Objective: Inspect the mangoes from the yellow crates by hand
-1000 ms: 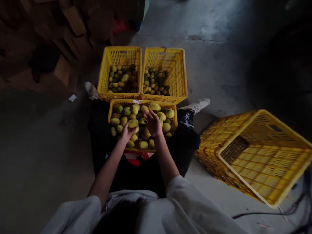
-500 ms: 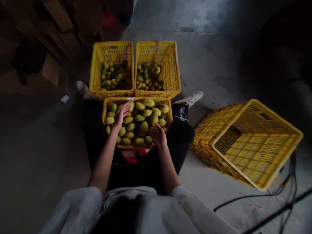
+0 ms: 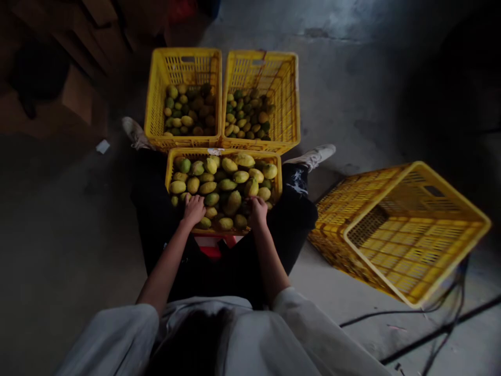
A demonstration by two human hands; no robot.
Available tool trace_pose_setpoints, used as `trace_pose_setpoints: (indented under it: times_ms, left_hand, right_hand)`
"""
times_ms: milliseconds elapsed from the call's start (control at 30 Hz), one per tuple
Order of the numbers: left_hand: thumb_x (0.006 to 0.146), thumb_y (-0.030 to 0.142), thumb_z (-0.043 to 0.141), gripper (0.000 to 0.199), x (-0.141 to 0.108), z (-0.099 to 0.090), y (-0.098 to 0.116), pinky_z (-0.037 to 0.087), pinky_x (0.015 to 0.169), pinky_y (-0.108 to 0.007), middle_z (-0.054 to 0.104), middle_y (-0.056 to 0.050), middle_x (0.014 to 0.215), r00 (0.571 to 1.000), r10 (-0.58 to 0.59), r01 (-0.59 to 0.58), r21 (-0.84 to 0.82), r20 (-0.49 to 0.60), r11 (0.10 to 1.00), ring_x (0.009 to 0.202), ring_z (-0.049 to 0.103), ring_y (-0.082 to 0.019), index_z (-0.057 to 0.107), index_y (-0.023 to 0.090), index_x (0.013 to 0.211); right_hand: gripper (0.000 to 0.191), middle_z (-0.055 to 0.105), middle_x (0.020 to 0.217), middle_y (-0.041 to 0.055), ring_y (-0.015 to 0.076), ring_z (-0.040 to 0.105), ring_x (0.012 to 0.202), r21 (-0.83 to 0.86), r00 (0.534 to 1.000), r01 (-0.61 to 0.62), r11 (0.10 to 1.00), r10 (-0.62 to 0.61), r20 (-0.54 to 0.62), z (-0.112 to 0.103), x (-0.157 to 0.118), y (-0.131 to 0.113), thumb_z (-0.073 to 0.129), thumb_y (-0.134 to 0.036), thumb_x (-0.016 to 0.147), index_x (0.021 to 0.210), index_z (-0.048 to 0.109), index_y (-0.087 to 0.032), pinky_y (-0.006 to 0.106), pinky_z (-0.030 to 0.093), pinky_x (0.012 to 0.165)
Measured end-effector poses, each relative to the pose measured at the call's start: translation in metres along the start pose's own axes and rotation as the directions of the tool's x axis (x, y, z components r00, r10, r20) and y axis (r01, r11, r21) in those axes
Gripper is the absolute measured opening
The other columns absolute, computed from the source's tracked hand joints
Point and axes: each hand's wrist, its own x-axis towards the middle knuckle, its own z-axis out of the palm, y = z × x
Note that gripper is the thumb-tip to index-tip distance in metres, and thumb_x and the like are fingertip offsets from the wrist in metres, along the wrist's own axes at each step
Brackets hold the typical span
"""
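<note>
Yellow-green lemons (image 3: 227,185) fill a shallow yellow crate (image 3: 169,172) between my legs. My left hand (image 3: 194,210) is at the crate's near left part, its fingers curled down over a lemon that the hand mostly hides. Over on the near right side, my right hand (image 3: 258,211) is closed, with its fingertips among the lemons beside an upright yellow one (image 3: 251,188). What lies under its fingers is largely covered.
Two deeper yellow crates (image 3: 147,99) (image 3: 297,99) stand side by side beyond, partly filled with smaller-looking lemons. A tilted yellow crate (image 3: 417,167) stands at the right, near black cables (image 3: 385,314). Cardboard boxes (image 3: 80,96) are stacked at the far left.
My left hand has come back toward me from the crate's far left part and its fingers have curled. My right hand has closed among the lemons. The view has shifted slightly.
</note>
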Motion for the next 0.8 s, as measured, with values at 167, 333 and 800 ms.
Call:
trace_pose_setpoints:
  times_ms: [167,333,800]
  left_hand:
    - [0.099,0.017,0.054,0.041,-0.002,0.002,0.002,0.022,0.138,-0.060,0.072,-0.022,0.140,1.000,-0.011,0.011,-0.002,0.012,1.000,0.136,0.065,-0.036,0.070,0.013,0.137]
    - [0.099,0.018,0.055,0.038,-0.002,0.001,0.005,0.023,0.138,-0.060,0.072,-0.021,0.138,1.000,-0.027,0.027,0.002,0.008,1.000,0.136,0.065,-0.036,0.070,0.014,0.134]
    - [0.091,0.006,0.049,0.062,0.014,0.006,0.015,0.035,0.135,-0.051,0.053,-0.024,0.165,0.977,-0.121,0.045,-0.381,-0.176,0.923,0.158,0.051,-0.034,0.057,0.012,0.151]
  right_hand:
    - [0.041,0.076,0.131,0.0201,0.0333,0.067,0.119,-0.661,0.794,0.603,0.447,-0.417,0.442,0.039,0.039,-0.043,0.058,-0.015,0.087,0.126,0.072,-0.014,0.046,0.054,0.105]
    - [0.076,0.067,0.144,0.0287,0.0405,0.060,0.131,-0.760,0.740,0.645,-0.087,-0.181,0.648,0.063,0.056,-0.064,0.058,-0.003,0.084,0.160,0.052,-0.004,0.051,0.045,0.112]
    - [0.049,0.067,0.134,0.0242,0.0409,0.060,0.117,-0.714,0.718,0.690,0.122,-0.239,0.653,0.038,0.047,-0.058,0.071,-0.012,0.082,0.131,0.069,-0.013,0.053,0.049,0.103]
